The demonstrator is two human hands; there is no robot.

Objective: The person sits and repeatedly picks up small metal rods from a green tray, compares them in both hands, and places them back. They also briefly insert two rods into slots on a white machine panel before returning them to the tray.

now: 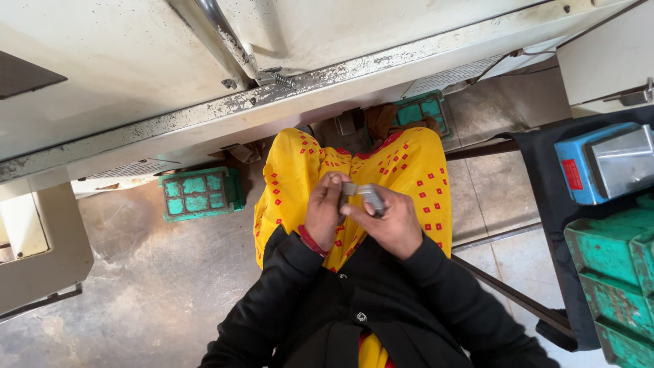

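We look straight down on a person in a black jacket point(354, 307) and a yellow garment with red squares point(409, 163), standing before a cream-coloured machine point(136, 61) with a worn metal edge; both hands meet in front of the body, over the yellow cloth. The left hand point(325, 211) is curled, its fingers wrapped round one end of a small grey metal part point(364, 195); the right hand point(388, 221) is likewise closed, thumb and fingers pinching the other end of the same part; the part thus lies between the two hands, held by both, clear of the machine. We cannot tell the part's exact shape, since fingers cover much of it. On the concrete floor point(136, 272) a green crate point(199, 193) sits to the left, a second green crate point(422, 109) further off near the machine base; at the right edge a blue box with a metal block point(606, 160) stands beside stacked green bins point(613, 286).
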